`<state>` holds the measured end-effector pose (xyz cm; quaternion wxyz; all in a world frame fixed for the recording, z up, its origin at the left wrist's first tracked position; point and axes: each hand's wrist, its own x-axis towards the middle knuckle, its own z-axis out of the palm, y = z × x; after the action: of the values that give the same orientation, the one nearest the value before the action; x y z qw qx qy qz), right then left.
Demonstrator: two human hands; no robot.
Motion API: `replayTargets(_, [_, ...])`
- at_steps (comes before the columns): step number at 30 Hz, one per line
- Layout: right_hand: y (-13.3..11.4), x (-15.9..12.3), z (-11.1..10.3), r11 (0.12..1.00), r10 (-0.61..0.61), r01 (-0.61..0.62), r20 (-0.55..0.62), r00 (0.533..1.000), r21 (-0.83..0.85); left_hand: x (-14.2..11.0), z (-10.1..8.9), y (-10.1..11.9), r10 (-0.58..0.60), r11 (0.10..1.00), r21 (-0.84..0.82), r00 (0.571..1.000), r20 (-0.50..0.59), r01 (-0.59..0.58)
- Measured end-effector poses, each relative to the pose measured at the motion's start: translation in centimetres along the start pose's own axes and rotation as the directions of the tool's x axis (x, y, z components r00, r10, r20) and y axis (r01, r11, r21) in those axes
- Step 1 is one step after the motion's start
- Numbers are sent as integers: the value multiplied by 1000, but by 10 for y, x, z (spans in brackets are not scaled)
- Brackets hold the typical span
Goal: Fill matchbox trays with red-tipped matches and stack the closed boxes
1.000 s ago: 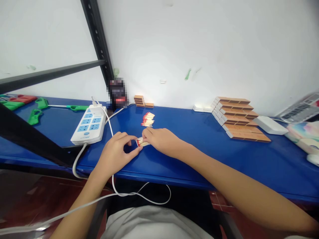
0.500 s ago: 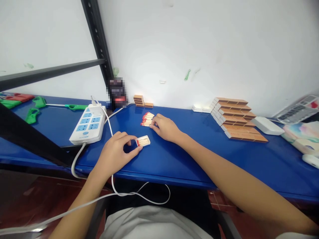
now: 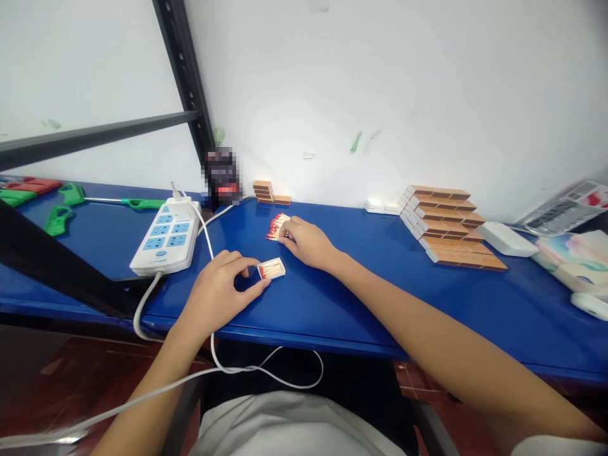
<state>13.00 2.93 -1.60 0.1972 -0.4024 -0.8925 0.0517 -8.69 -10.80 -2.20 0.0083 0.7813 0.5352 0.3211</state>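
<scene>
On the blue tabletop lies a small white matchbox tray, with several red-tipped matches inside. My left hand grips it at its left end and near side between forefinger and thumb. Behind the tray is a loose pile of red-headed matches. My right hand reaches the right end of this pile, thumb and forefinger pinched on matches there. Its fingers cover part of the pile, and how many it grips cannot be made out.
A white power strip with a plug and cables stands at left, near green lighters. Small matchboxes are stacked by the wall. Stepped rows of matchboxes and white trays sit to the right. A black shelf post rises at left.
My right hand has shifted slightly left, further over the ends of the matches in the pile. My left hand still grips the matchbox tray in the same place.
</scene>
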Motion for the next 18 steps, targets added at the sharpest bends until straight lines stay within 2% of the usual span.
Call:
replayTargets(11, [-4, 1, -4, 999, 2, 1, 83, 997, -38, 0, 0, 0, -4, 1000, -7, 1000, 9, 4])
replayTargets(14, [-8, -6, -15, 999, -39, 39, 112, 993, 0, 0, -1, 0, -3, 1000, -13, 1000, 4, 3])
replayTargets(18, [-21, -22, -40, 996, -75, 69, 123, 990, 51, 0, -1, 0, -9, 1000, -17, 1000, 8, 9])
